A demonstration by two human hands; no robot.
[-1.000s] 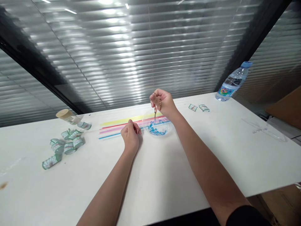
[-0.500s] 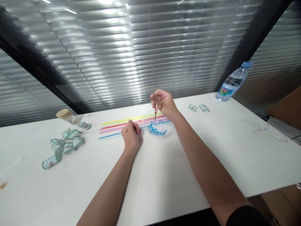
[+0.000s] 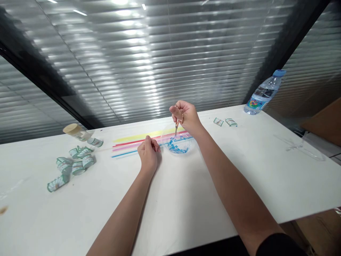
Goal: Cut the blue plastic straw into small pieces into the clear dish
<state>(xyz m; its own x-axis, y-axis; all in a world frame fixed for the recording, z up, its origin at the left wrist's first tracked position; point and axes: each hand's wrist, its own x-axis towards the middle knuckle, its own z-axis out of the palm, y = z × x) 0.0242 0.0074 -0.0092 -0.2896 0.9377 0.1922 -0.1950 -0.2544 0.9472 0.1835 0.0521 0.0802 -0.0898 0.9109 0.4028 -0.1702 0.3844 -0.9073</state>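
My right hand (image 3: pixel 186 115) holds small gold-handled scissors (image 3: pixel 177 127), blades pointing down over a clear round dish (image 3: pixel 188 146) of blue straw pieces (image 3: pixel 176 146). My left hand (image 3: pixel 148 154) rests on the white table (image 3: pixel 186 199), fingers curled over the blue straw (image 3: pixel 124 154), just left of the dish. Behind it lie yellow (image 3: pixel 133 137), red (image 3: pixel 128 143) and pink straws (image 3: pixel 125 147), side by side. Whether the blue straw is pinched between the fingers is hidden.
Several green-and-white rolled labels (image 3: pixel 71 165) and a cork-lidded jar (image 3: pixel 76 132) lie at the left. Two more labels (image 3: pixel 225 122) and a water bottle (image 3: pixel 262 93) are at the far right, with a clear plastic piece (image 3: pixel 301 147) near the right edge. Window blinds stand behind the table.
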